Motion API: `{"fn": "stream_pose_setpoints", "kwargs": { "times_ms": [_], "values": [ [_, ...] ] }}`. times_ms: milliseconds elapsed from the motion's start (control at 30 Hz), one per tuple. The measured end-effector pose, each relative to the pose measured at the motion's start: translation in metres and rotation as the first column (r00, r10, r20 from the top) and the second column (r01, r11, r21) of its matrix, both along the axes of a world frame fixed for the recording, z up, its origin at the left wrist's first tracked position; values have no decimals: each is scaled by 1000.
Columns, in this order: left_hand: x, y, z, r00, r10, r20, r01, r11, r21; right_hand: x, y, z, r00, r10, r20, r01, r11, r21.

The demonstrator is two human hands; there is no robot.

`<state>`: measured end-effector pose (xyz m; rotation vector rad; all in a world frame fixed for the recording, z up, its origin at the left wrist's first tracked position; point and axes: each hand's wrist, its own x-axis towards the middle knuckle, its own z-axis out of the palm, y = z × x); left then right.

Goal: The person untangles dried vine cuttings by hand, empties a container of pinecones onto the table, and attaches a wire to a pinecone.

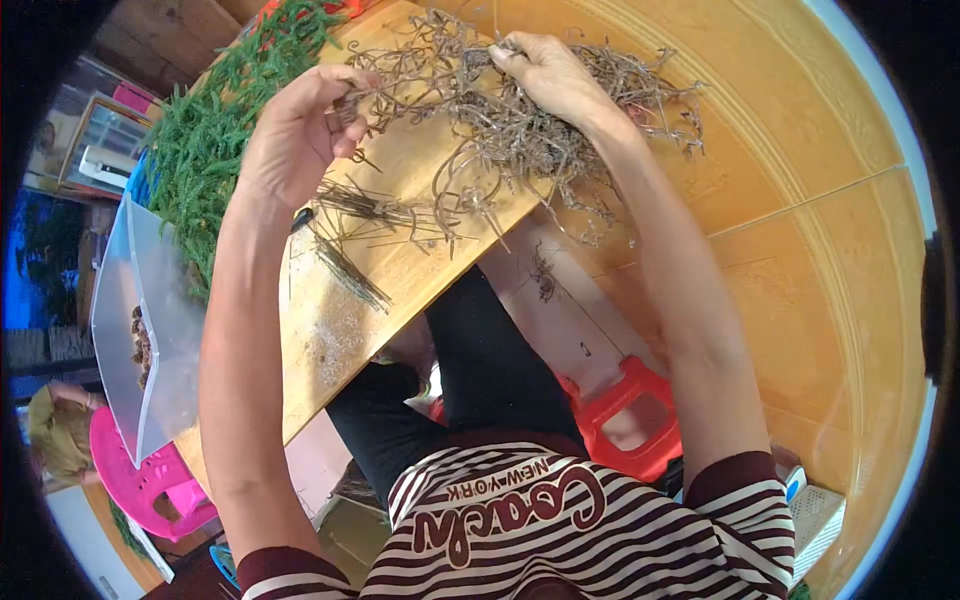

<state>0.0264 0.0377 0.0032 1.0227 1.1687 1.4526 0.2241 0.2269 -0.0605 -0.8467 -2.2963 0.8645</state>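
We hold a tangle of dry twigs [530, 135] over the edge of the worktop [400, 285]. Our right hand [550, 78] has its grip closed around the clump; our left hand [305, 125] pinches strands at one end. Thin stems [350, 272] lie nearer us.

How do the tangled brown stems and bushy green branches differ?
The brown stems loop and twist, looking bare; the green branches are thick with short needles. The right hand grips the stems, while neither hand holds the branches. Both look plant-like.
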Motion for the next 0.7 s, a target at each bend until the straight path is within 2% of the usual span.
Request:
{"fn": "stream_pose_setpoints", "kwargs": {
  "times_ms": [33, 100, 133, 167, 267, 300, 367, 400, 467, 500, 533, 567, 600, 633, 700],
  "values": [
    [-3, -5, 1, 1000, 3, 0, -3, 1000, -3, 2, -2, 3, 999, -4, 35, 4, 1000, -6],
    [-9, -20, 7, 982, -74, 171, 68, 997, 44, 5, -2, 2, 997, -6, 73, 7, 1000, -12],
    [-11, -28, 10, 961, -112, 252, 96, 993, 72, 6, 0, 0, 999, 3, 34, -4, 1000, 23],
    [-13, -37, 13, 963, -99, 251, 84, 994, 71, 5, 0, -3, 1000, 20, -7, -19, 998, 57],
    [-21, -72, 28, 986, 165, -19, -163, 983, 82, 4, -1, -6, 994, 82, -70, -71, 988, 139],
    [-24, -88, 41, 982, 185, -31, -183, 980, 76, 5, 0, -7, 992, 98, -81, -81, 978, 191],
    [-31, -122, 72, 826, 401, -396, -338, 915, 221, 5, 1, -6, 993, 102, -56, -90, 979, 182],
    [-42, -142, 81, 810, 416, -413, -354, 909, 220, 4, 1, -6, 996, 86, -21, -81, 981, 175],
    [-69, -186, 101, 524, 641, -561, -589, 749, 304, 6, 6, -9, 993, 115, -30, -108, 978, 176],
    [-80, -204, 107, 500, 649, -573, -601, 737, 309, 5, 7, -10, 992, 121, -23, -115, 976, 183],
    [-92, -221, 107, 297, 554, -778, -705, 677, 213, 5, 6, -9, 990, 135, -34, -127, 976, 179],
    [-102, -236, 103, 99, 379, -920, -806, 573, 149, 6, 6, -8, 989, 140, -37, -133, 979, 156],
    [-111, -250, 98, 89, 378, -922, -812, 563, 153, 6, 6, -7, 989, 142, -36, -137, 982, 132],
    [-120, -260, 90, -87, 303, -949, -756, 600, 261, 6, 6, -6, 990, 138, -32, -134, 985, 111],
    [-134, -261, 74, -422, 184, -888, -573, 705, 418, 1, 5, -8, 988, 145, -58, -137, 983, 123]
  ]
}}
